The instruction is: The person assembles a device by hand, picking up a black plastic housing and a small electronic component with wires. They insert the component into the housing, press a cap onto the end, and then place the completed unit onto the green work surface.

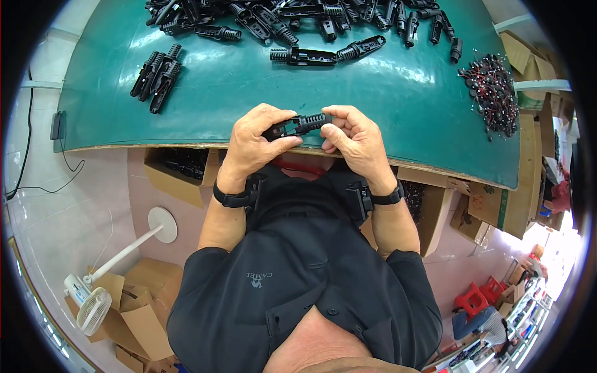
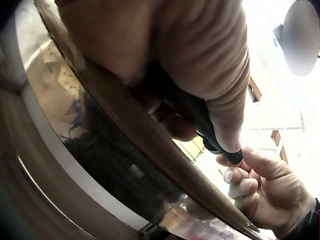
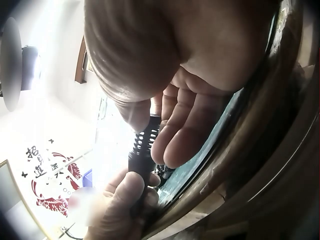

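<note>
Housing in black plastic [image 1: 290,128], its coil-like ribbed end [image 1: 313,122] turned to the right, sits between both hands just above the near edge of the bench [image 1: 199,147]. The left hand [image 1: 254,140] has a closed grip round the housing's wider body, thumb along the near side and forefinger over the far side. At the ribbed end, the right hand [image 1: 359,140] pinches with thumb and forefinger, its grip nearly closed on the tip, while the remaining fingers curl beside the housing. The step in hand seems to be close two-handed work on that ribbed end, though whether it is being turned, pressed or merely checked cannot be told. As a judgement, any next move on it calls for the left grip to hold the body steady and the right fingertips to act lightly and squarely, since a skewed push could slip off the ribs. Beyond the housing and to its left lies a small group of similar black pieces [image 1: 149,74]; beyond it and to its right is a pile of small parts with red and black wires [image 1: 491,93]. Straight beyond it rest two more black pieces, end to end [image 1: 317,58], and farthest from it, a large heap of the same kind [image 1: 261,22].
</note>
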`<state>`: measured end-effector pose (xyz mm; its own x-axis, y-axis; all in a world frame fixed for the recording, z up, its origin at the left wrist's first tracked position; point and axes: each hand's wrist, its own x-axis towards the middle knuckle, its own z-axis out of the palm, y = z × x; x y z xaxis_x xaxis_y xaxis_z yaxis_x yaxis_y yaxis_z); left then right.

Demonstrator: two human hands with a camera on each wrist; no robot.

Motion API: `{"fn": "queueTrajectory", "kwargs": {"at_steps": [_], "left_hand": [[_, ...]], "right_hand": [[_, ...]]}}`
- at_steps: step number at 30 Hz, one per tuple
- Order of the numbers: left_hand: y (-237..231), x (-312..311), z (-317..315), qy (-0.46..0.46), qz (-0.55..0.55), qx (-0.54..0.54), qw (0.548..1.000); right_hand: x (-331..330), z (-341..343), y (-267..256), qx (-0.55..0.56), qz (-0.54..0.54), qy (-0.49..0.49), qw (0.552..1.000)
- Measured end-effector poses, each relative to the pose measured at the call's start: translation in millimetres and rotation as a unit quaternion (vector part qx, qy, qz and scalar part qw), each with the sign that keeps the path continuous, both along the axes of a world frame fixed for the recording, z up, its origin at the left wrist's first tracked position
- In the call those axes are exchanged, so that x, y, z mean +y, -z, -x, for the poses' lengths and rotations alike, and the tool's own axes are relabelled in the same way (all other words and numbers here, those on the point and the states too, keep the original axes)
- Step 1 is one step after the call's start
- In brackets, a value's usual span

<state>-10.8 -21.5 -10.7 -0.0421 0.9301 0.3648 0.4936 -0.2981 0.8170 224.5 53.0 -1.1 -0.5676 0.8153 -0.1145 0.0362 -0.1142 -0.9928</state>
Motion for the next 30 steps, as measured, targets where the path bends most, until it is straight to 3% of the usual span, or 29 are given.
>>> {"fn": "queueTrajectory", "kwargs": {"at_steps": [8, 16, 19, 24, 30], "left_hand": [[-1.4, 0.3, -0.4, 0.0, 0.004, 0.004, 1.0], [1.9, -0.4, 2.2, 0.015, 0.0, 0.006, 1.0], [1.2, 0.2, 1.5, 0.016, -0.007, 0.008, 1.0], [-0.7, -1.0, 1.0, 0.01, -0.001, 0.01, 1.0], [-2.7, 0.4, -0.2, 0.008, 0.0, 0.012, 1.0]], "right_hand": [[1.5, -1.3, 1.9, 0.006, 0.007, -0.004, 1.0], [6.1, -2.2, 1.6, -0.076, -0.029, -0.015, 0.997], [3.5, 2.4, -2.6, 0.004, 0.02, 0.01, 1.0], [1.7, 0.8, 2.7, 0.028, 0.021, 0.005, 0.999], [-2.8, -3.9, 6.9, -0.011, -0.084, -0.003, 0.996]]}}
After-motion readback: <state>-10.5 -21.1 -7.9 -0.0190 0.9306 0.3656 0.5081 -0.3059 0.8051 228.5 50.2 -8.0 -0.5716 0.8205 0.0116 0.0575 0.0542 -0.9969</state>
